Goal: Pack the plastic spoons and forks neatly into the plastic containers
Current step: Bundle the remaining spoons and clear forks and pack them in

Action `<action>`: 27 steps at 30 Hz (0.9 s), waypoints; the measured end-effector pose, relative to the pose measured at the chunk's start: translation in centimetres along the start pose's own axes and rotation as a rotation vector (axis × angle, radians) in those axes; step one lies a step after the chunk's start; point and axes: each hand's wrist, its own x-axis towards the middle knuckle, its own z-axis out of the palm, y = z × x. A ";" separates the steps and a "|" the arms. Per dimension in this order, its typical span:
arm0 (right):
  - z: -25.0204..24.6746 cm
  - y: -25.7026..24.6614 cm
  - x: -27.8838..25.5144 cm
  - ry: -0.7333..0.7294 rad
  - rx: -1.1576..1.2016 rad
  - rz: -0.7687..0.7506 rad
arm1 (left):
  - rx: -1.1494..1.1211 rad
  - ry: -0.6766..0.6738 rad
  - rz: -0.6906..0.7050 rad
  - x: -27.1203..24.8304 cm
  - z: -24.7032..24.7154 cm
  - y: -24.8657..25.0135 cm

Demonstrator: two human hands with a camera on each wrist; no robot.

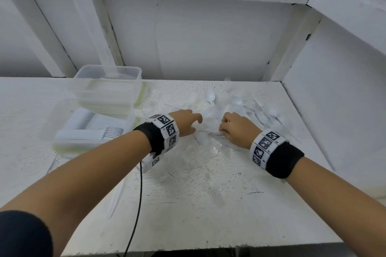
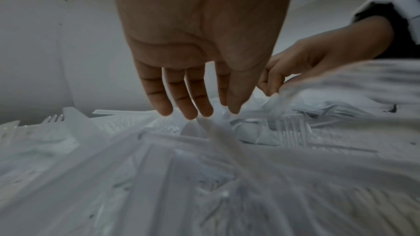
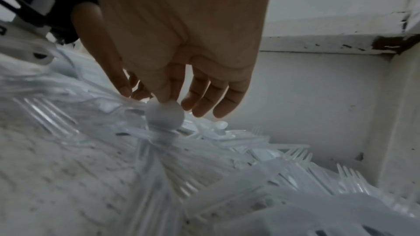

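Fingers (image 3: 163, 96) of your right hand (image 1: 235, 129) pinched a spoon (image 3: 164, 116) bowl-first, handle trailing toward your wrist, while your left hand (image 1: 186, 122) hovered slack just beside it.

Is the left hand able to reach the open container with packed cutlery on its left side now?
Probably yes. The left hand hovers open over the loose cutlery pile, and the container with packed cutlery lies close beside that forearm, uncovered, with nothing between.

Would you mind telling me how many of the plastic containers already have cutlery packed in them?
1: the container at the table's left, nearest the person, holding neat rows. The stacked containers behind it look empty, though nesting may hide something.
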 end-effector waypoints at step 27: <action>-10.1 -3.3 4.8 0.270 1.187 0.266 | -0.734 0.337 -0.085 -5.3 -3.0 -0.3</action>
